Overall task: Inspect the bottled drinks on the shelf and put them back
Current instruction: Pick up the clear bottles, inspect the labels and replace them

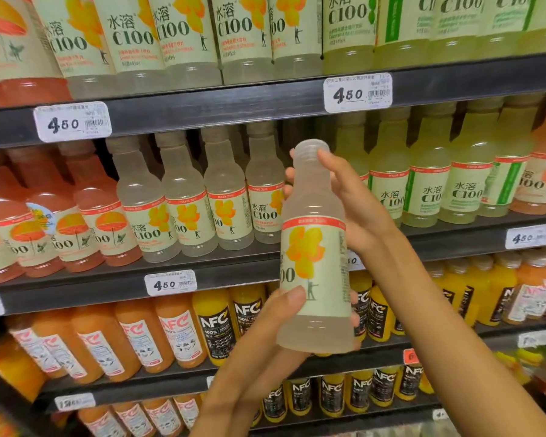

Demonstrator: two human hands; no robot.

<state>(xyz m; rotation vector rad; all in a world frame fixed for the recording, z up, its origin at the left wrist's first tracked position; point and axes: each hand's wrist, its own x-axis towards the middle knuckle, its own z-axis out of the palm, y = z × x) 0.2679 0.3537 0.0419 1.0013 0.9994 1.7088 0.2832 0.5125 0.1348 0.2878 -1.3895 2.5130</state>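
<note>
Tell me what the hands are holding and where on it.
One clear bottle: the left hand grips its lower body near the base, the right hand holds its neck and shoulder.

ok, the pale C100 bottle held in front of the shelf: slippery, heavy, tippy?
The bottle looks full nearly to the cap, so probably heavy for its size. Smooth plastic and glossy label: likely somewhat slick, which may be why the left hand supports low and the right hand steadies the neck. Tall, narrow: probably tips easily.

Shelf gap [300, 134] between bottle rows [227, 190]
</note>
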